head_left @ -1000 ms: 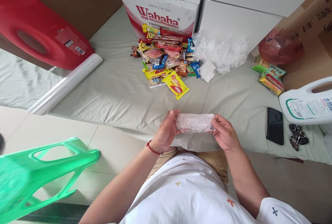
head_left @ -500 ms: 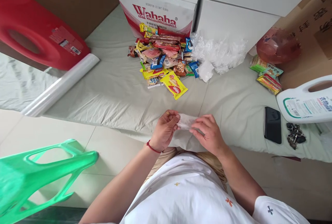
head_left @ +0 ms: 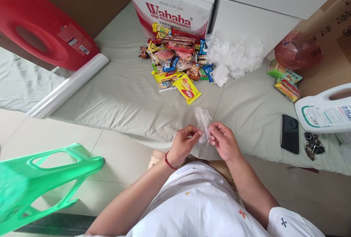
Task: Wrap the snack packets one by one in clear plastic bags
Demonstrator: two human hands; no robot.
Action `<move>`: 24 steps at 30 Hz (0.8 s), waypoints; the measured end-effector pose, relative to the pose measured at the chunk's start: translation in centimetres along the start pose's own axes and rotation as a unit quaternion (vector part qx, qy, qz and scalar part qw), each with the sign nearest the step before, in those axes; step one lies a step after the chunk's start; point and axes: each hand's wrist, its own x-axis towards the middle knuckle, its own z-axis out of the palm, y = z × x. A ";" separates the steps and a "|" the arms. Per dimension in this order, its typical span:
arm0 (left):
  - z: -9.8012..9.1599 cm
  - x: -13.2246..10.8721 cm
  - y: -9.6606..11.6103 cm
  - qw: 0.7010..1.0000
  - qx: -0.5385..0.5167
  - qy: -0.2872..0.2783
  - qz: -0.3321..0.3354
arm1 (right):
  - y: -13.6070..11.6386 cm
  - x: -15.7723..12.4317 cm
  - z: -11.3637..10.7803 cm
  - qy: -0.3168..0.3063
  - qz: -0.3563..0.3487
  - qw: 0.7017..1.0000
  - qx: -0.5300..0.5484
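Observation:
Between my two hands is a crumpled, see-through plastic bag [head_left: 203,120], held up over the front edge of the covered surface. My left hand [head_left: 184,142], with a red cord at its wrist, pinches the bag's left edge between thumb and finger. On the other side my right hand [head_left: 224,140] is closed on the right edge in a similar pinch. Beyond the bag lies a yellow snack packet [head_left: 187,89], at the front of a heap of wrapped snacks [head_left: 175,56]. Beside that heap sits a pile of clear plastic bags [head_left: 236,56].
A Wahaha carton [head_left: 167,6] stands behind the snacks. Left are a red jug [head_left: 46,28], a plastic film roll [head_left: 68,85] and a green stool [head_left: 52,178]. Right are a phone [head_left: 290,134], keys [head_left: 314,145], a white bottle [head_left: 323,111] and a reddish bowl [head_left: 298,49].
The plastic bag was folded flat and stretched sideways; now it is opened out, loose and standing upward. My right hand's fingers have closed on its edge. The view has shifted slightly.

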 end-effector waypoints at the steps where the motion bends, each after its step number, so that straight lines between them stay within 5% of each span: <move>1: -0.1 0.2 0.1 1.000 -0.025 0.000 -0.002 | -0.4 0.0 -0.1 0.009 0.017 0.999 0.035; 6: -2.1 0.6 1.5 0.990 -0.135 -0.026 -0.033 | -2.4 0.4 -2.9 0.079 0.039 0.991 0.105; 10: -3.7 1.2 2.2 0.990 -0.127 -0.043 -0.042 | -2.5 0.5 -5.3 0.067 0.035 0.993 0.088; 14: -3.8 1.9 2.0 0.994 0.004 0.089 0.059 | -1.3 -0.4 -5.3 0.102 -0.065 0.992 -0.020; 16: -3.3 1.6 2.0 0.982 0.062 0.141 0.113 | -0.7 -1.5 -4.5 0.126 -0.177 0.966 -0.142; 19: -1.7 0.2 2.3 0.990 0.079 0.047 0.109 | -0.1 -3.0 -2.9 0.087 -0.319 0.879 -0.343; 22: 0.2 -1.3 2.5 0.992 0.091 -0.060 0.064 | 0.4 -3.6 -1.3 -0.016 -0.364 0.812 -0.456; 24: 1.1 -1.7 2.4 0.991 0.108 -0.052 0.067 | 0.9 -3.5 -0.5 -0.076 -0.365 0.791 -0.486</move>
